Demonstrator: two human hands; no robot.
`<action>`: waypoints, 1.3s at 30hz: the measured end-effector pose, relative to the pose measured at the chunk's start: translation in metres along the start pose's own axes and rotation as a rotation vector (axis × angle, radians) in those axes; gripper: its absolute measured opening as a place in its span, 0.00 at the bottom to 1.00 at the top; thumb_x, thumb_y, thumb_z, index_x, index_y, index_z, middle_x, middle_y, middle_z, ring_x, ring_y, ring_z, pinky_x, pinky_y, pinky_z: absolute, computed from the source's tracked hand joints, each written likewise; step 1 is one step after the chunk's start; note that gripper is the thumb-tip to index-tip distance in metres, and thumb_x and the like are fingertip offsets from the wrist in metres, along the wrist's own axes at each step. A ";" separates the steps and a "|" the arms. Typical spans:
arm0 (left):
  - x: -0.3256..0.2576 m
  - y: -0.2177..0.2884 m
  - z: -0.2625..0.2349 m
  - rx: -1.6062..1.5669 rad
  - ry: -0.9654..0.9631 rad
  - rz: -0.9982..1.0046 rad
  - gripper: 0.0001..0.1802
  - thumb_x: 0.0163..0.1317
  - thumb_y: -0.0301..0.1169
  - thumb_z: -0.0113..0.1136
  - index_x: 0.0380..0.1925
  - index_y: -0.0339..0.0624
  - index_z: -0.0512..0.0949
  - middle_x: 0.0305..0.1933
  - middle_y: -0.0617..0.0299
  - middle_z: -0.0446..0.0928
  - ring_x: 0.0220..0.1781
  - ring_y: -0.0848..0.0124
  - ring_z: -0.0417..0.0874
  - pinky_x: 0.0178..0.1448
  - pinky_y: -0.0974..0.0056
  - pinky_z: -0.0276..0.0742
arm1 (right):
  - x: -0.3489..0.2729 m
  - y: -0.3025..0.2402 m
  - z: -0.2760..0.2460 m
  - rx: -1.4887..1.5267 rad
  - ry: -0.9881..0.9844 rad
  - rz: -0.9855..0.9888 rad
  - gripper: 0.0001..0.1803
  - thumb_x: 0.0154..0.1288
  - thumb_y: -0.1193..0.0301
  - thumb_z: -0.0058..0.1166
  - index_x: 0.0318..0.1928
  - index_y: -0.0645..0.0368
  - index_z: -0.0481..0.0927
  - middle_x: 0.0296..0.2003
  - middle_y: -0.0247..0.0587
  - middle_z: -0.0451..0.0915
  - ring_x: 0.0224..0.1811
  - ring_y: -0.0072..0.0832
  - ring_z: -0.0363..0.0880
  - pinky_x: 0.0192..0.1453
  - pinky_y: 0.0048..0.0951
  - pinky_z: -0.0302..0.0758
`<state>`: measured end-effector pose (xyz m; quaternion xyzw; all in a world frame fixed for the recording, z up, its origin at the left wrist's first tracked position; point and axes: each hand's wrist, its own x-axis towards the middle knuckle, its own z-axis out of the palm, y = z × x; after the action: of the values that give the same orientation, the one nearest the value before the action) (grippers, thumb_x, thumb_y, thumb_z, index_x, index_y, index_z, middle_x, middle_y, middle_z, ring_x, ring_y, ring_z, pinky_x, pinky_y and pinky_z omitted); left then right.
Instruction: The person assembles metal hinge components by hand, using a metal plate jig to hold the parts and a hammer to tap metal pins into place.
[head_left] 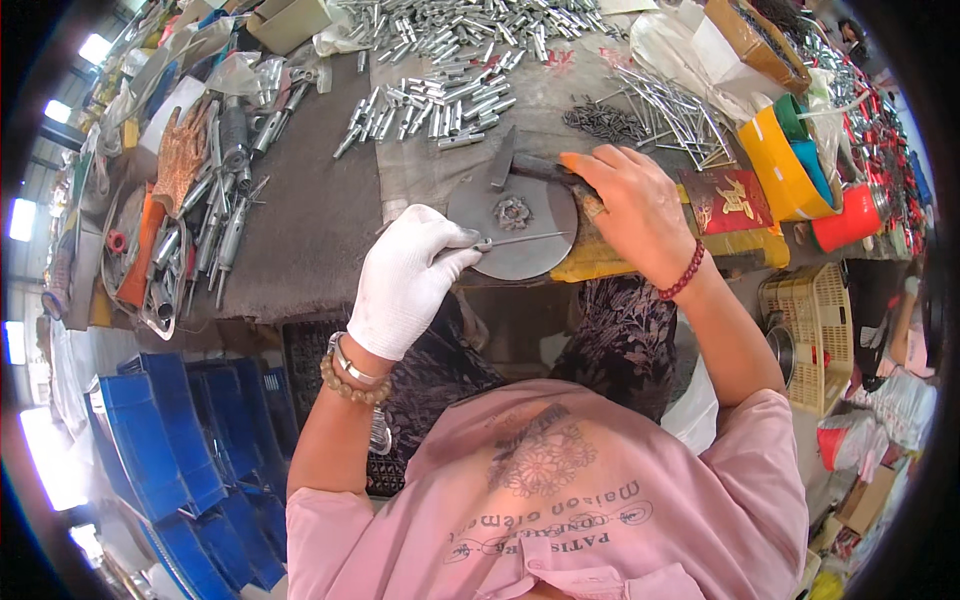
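My left hand [408,275], in a white knit glove, pinches a thin metal rod [530,238] by its thicker near end. The rod lies level over the front part of a round grey metal plate [512,264]. My bare right hand [637,208] is closed round the handle of a hammer [503,160], whose dark head is over the plate's far edge. A small rough flower-shaped metal piece [511,212] sits mid-plate, between the hammer head and the rod. How my right fingertips wrap the handle is partly hidden.
Short silver metal tubes [440,105] are heaped at the bench's back. Dark small pins [605,122] and long thin rods [685,115] lie at the right, beside a red booklet [728,200] and yellow container [785,165]. Tools [215,220] crowd the left; blue bins [165,440] stand below.
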<state>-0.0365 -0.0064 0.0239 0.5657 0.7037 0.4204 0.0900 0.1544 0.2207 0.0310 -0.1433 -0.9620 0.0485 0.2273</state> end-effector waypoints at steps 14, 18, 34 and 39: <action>-0.003 -0.013 0.002 -0.026 0.004 0.059 0.11 0.56 0.21 0.78 0.40 0.38 0.87 0.38 0.57 0.80 0.42 0.58 0.83 0.50 0.57 0.79 | -0.030 -0.054 -0.041 0.166 0.077 -0.112 0.33 0.60 0.84 0.59 0.66 0.48 0.89 0.41 0.39 0.78 0.38 0.35 0.86 0.41 0.36 0.83; -0.002 -0.012 0.002 -0.016 -0.003 0.032 0.12 0.56 0.21 0.79 0.39 0.38 0.87 0.38 0.56 0.81 0.42 0.57 0.83 0.50 0.58 0.80 | -0.029 -0.053 -0.042 0.171 0.011 -0.107 0.34 0.59 0.86 0.59 0.67 0.50 0.88 0.41 0.40 0.77 0.37 0.38 0.85 0.40 0.37 0.82; -0.010 -0.009 0.007 -0.006 0.042 0.003 0.12 0.59 0.22 0.77 0.44 0.39 0.92 0.40 0.59 0.81 0.46 0.62 0.82 0.53 0.61 0.79 | -0.039 -0.068 -0.020 0.264 -0.126 0.036 0.15 0.58 0.77 0.70 0.46 0.56 0.82 0.43 0.42 0.81 0.45 0.48 0.85 0.48 0.47 0.82; -0.020 0.001 0.015 0.185 0.126 0.110 0.18 0.61 0.21 0.76 0.52 0.40 0.91 0.41 0.61 0.81 0.47 0.67 0.82 0.52 0.64 0.78 | -0.053 -0.072 -0.008 0.552 -0.199 0.160 0.12 0.66 0.77 0.69 0.49 0.60 0.84 0.34 0.41 0.84 0.31 0.35 0.84 0.39 0.35 0.80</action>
<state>-0.0204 -0.0162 0.0084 0.5819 0.7117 0.3924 -0.0302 0.1850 0.1366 0.0276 -0.1460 -0.9156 0.3397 0.1578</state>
